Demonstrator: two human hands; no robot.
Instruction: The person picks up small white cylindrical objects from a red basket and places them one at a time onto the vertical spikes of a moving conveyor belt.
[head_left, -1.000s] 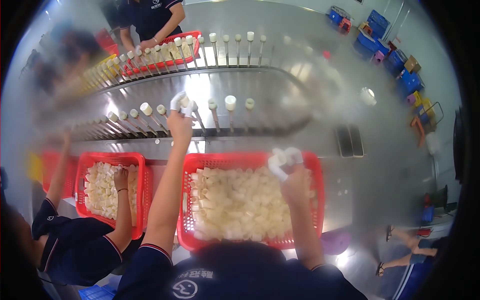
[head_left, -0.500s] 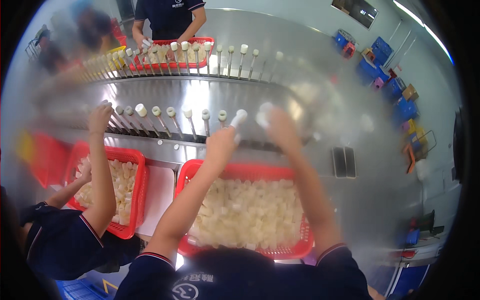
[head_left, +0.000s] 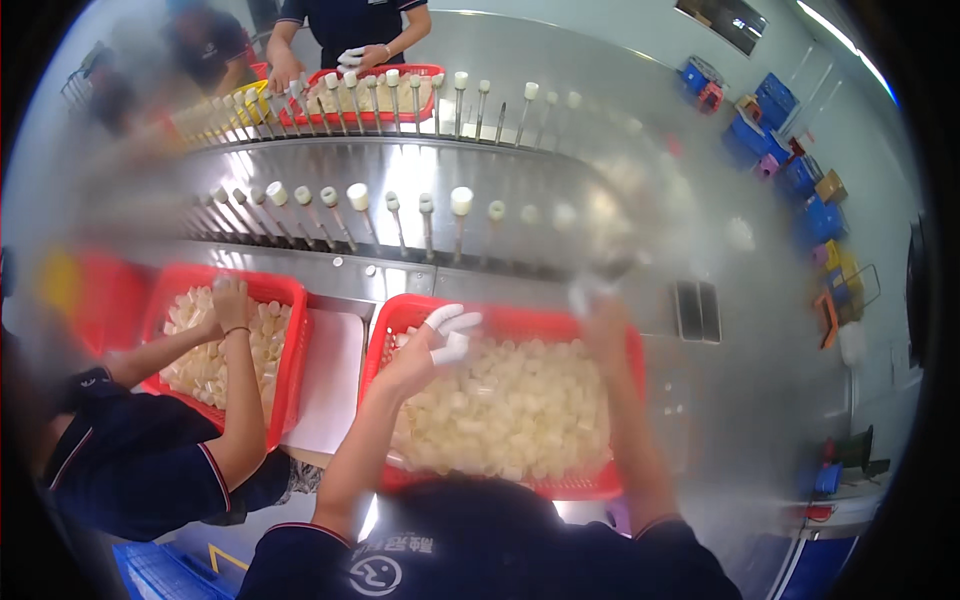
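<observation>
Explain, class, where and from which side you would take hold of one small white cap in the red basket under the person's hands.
Probably grip a top-layer white cap across its sides, coming from above. The caps lie heaped loose in the red basket, whose walls block any sideways approach. The left hand hovers over the heap with white-covered fingertips.

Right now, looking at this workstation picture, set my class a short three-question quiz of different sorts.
1. True or false: the left hand wears white finger covers.
2. The red basket under both hands holds: A) pale small pieces, B) blue lids, C) metal screws.
3. Fill in: the right hand is above the basket's far ____ corner.

Key: 1 true; 2 A; 3 right. The right hand is blurred, so its grip cannot be told.
</observation>
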